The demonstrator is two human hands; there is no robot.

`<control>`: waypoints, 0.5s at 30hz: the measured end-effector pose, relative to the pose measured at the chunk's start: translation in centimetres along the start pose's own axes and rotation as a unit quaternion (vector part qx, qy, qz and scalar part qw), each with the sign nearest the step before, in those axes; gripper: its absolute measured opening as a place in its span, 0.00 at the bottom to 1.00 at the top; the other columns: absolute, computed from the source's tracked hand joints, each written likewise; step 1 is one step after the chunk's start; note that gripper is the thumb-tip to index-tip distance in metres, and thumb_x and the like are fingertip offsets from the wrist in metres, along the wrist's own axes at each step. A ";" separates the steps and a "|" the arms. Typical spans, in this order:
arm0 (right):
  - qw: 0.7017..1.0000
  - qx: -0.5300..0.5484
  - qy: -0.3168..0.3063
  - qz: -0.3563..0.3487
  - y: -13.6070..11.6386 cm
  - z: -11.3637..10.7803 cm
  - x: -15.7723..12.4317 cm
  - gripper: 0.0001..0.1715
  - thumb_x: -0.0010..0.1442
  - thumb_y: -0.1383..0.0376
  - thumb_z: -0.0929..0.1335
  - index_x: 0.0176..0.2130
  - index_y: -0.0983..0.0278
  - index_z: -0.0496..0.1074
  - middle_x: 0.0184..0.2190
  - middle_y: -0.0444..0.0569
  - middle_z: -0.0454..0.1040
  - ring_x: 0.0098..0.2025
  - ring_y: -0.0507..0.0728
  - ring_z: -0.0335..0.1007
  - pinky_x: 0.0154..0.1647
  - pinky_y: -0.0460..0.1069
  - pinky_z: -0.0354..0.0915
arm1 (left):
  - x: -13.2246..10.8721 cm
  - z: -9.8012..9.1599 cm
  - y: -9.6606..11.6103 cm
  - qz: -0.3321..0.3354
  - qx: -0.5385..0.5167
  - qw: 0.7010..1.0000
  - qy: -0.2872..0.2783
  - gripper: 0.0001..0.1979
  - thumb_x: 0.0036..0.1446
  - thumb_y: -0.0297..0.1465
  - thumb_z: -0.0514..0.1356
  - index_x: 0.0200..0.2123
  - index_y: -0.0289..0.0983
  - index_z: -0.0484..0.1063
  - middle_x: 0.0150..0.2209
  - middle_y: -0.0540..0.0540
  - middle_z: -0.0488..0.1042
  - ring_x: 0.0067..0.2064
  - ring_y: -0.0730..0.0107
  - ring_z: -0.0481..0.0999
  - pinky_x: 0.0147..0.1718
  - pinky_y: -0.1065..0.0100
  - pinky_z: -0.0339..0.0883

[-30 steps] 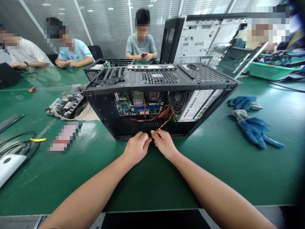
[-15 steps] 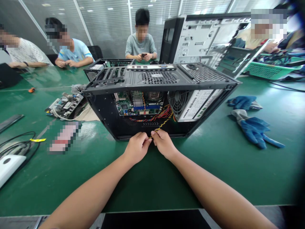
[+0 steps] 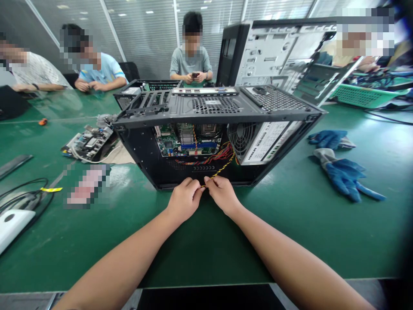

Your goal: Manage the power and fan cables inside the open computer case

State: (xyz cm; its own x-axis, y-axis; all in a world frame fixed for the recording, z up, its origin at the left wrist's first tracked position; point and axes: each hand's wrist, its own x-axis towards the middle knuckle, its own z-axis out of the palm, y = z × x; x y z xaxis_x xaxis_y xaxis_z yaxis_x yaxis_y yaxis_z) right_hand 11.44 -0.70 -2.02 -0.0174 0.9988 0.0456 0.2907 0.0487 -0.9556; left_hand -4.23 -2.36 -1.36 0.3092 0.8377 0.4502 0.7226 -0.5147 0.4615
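Note:
An open black computer case lies on its side on the green table, showing a motherboard, a power supply with its fan, and a bundle of coloured wires. A yellow-and-black twisted cable runs out of the case to my hands. My left hand and my right hand meet just in front of the case, both pinched on the cable's end. What sits between the fingertips is hidden.
Blue gloves lie at the right. A loose circuit board and black cables lie at the left. A second open case stands behind, beside a green basket. Several people sit at the far side.

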 end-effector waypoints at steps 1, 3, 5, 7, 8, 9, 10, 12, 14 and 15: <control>1.000 0.002 -0.002 0.002 0.0 0.0 0.0 0.26 0.62 0.49 0.64 0.20 0.61 0.62 0.15 0.42 0.61 0.19 0.51 0.54 0.22 0.48 0.52 | 0.0 0.0 0.0 0.001 0.004 1.000 0.001 0.10 0.63 0.29 0.57 0.28 0.38 0.66 0.29 0.50 0.65 0.30 0.71 0.66 0.30 0.69 0.59; 1.000 0.006 -0.006 0.006 0.1 0.1 0.0 0.26 0.62 0.49 0.64 0.20 0.61 0.64 0.15 0.42 0.62 0.19 0.51 0.54 0.22 0.48 0.52 | 0.0 0.1 -0.1 0.002 0.008 1.000 0.004 0.10 0.63 0.29 0.57 0.28 0.37 0.66 0.29 0.50 0.65 0.29 0.71 0.66 0.30 0.69 0.59; 1.000 0.014 -0.009 0.008 0.3 0.1 0.0 0.26 0.62 0.49 0.63 0.21 0.61 0.64 0.15 0.42 0.62 0.18 0.51 0.55 0.21 0.48 0.53 | 0.0 0.1 -0.1 0.004 0.006 1.000 0.004 0.10 0.63 0.29 0.58 0.28 0.37 0.66 0.29 0.50 0.64 0.29 0.71 0.66 0.30 0.69 0.59; 1.000 0.022 -0.010 0.006 0.4 0.2 0.0 0.25 0.63 0.49 0.63 0.21 0.61 0.63 0.15 0.41 0.61 0.18 0.51 0.55 0.21 0.48 0.52 | 0.0 0.1 -0.1 0.005 0.001 1.000 0.001 0.10 0.63 0.29 0.58 0.28 0.37 0.66 0.29 0.50 0.64 0.30 0.71 0.66 0.30 0.69 0.59; 1.000 0.027 -0.010 0.004 0.4 0.3 0.0 0.25 0.63 0.50 0.63 0.21 0.61 0.62 0.15 0.41 0.61 0.18 0.50 0.54 0.21 0.48 0.52 | 0.0 0.1 -0.1 0.003 -0.003 1.000 -0.001 0.10 0.63 0.29 0.58 0.28 0.37 0.66 0.29 0.50 0.64 0.30 0.71 0.66 0.30 0.69 0.59; 0.999 0.030 -0.011 0.002 0.4 0.3 0.0 0.25 0.63 0.50 0.63 0.21 0.61 0.62 0.14 0.41 0.60 0.17 0.50 0.53 0.21 0.48 0.52 | 0.0 0.1 -0.1 0.000 -0.008 1.000 -0.004 0.10 0.63 0.29 0.58 0.28 0.37 0.67 0.28 0.50 0.64 0.29 0.72 0.66 0.29 0.70 0.58; 0.999 0.032 -0.012 -0.001 0.4 0.3 0.0 0.24 0.63 0.50 0.62 0.21 0.61 0.61 0.14 0.40 0.60 0.17 0.50 0.53 0.21 0.48 0.52 | 0.1 0.1 -0.1 -0.004 -0.013 1.000 -0.006 0.10 0.63 0.29 0.58 0.27 0.37 0.67 0.28 0.50 0.64 0.29 0.72 0.65 0.29 0.70 0.58; 0.999 0.035 -0.015 -0.007 0.4 0.4 0.0 0.24 0.64 0.51 0.62 0.22 0.60 0.60 0.14 0.40 0.59 0.17 0.50 0.52 0.21 0.48 0.51 | 0.1 0.0 0.0 -0.013 -0.028 0.999 -0.012 0.10 0.63 0.28 0.59 0.27 0.37 0.67 0.27 0.51 0.64 0.28 0.73 0.65 0.29 0.70 0.57; 0.999 0.036 -0.019 -0.012 0.4 0.3 0.0 0.23 0.64 0.51 0.62 0.22 0.60 0.60 0.14 0.40 0.59 0.18 0.50 0.51 0.21 0.48 0.51 | 0.2 -0.1 0.1 -0.020 -0.043 0.999 -0.019 0.11 0.62 0.28 0.59 0.26 0.37 0.66 0.27 0.51 0.63 0.28 0.74 0.64 0.28 0.71 0.57; 0.999 0.035 -0.021 -0.015 0.4 0.3 0.0 0.23 0.64 0.52 0.62 0.22 0.60 0.59 0.15 0.40 0.58 0.18 0.50 0.51 0.21 0.48 0.51 | 0.2 -0.1 0.2 -0.022 -0.049 0.998 -0.022 0.11 0.62 0.27 0.59 0.26 0.37 0.66 0.27 0.51 0.64 0.27 0.74 0.64 0.28 0.71 0.57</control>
State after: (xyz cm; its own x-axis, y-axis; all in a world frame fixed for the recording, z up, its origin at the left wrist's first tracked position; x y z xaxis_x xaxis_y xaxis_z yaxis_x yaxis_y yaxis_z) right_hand 11.25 -0.71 -2.51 -0.0645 0.9959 0.0630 0.2210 0.0758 -0.9723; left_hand -4.09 -2.29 -1.10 0.3065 0.8660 0.3951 0.6723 -0.4908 0.5542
